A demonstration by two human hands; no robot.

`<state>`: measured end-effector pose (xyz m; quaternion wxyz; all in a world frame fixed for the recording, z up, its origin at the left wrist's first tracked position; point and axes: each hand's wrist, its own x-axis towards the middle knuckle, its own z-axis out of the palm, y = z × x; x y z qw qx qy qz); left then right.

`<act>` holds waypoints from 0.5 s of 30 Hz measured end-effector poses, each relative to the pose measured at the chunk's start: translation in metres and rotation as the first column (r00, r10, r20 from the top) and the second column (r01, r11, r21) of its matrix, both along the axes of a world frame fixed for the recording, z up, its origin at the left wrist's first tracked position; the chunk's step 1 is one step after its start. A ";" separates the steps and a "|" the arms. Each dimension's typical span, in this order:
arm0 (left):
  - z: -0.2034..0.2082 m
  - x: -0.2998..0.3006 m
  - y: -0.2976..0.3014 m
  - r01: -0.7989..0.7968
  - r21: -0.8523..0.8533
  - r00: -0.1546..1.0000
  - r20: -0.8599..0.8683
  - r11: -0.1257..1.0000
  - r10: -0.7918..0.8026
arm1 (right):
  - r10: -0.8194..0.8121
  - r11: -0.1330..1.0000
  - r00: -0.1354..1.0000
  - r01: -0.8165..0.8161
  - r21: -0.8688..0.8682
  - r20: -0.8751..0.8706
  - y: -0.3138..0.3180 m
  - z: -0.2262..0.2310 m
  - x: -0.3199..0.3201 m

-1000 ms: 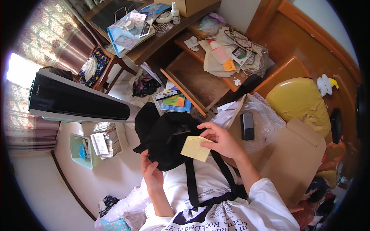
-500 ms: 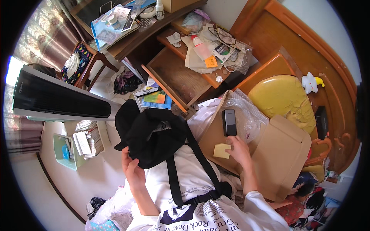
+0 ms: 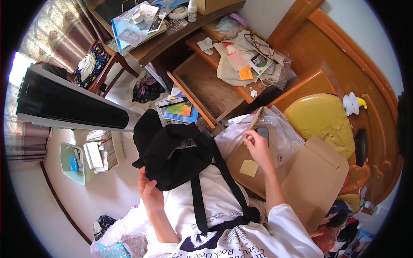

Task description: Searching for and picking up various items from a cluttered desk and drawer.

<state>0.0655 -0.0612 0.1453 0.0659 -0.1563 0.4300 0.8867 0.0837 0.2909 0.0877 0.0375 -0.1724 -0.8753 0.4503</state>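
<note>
A black cap (image 3: 178, 150) with a strap at its back opening rests against my shirt front. The fingers of my left hand (image 3: 152, 193) are closed on its lower edge. My right hand (image 3: 259, 150) is over the open cardboard box (image 3: 236, 165), its fingers curled and nothing visible in them. Behind that hand lies a dark grey, phone-like device (image 3: 263, 132), partly hidden by the fingers. A pale yellow square of paper (image 3: 248, 168) lies in the box below the hand.
Clear bubble wrap (image 3: 285, 129) fills the box's far side, and its flap (image 3: 314, 185) folds out to the right. Beyond are an open drawer (image 3: 206, 86) and a yellow chair seat (image 3: 318, 120). A tower fan or air conditioner (image 3: 73, 101) and a green bin (image 3: 73, 165) stand left.
My right hand has moved up and left from the device's lower end and now covers part of it. The left hand stays on the cap. The view has shifted slightly.
</note>
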 end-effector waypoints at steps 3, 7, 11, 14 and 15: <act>0.003 0.000 -0.008 -0.085 0.025 0.994 0.073 0.996 0.083 | -0.016 0.991 0.996 0.028 -0.129 0.089 -0.010 -0.007 -0.036; -0.011 0.003 -0.019 -0.040 -0.344 0.997 0.052 0.938 0.062 | 0.011 0.983 0.995 0.008 -0.184 0.099 -0.015 -0.027 -0.065; -0.017 0.003 -0.021 0.028 -0.727 0.989 0.118 0.686 0.085 | 0.022 0.942 0.987 0.032 -0.333 0.157 -0.027 -0.055 -0.088; -0.023 0.000 -0.025 0.174 -0.715 0.948 0.307 0.677 0.081 | 0.088 0.984 0.994 -0.078 -0.159 0.058 -0.029 -0.088 -0.121; -0.023 -0.002 -0.028 0.171 -0.716 0.948 0.306 0.677 0.084 | 0.118 0.993 0.993 -0.118 -0.023 -0.027 -0.029 -0.099 -0.133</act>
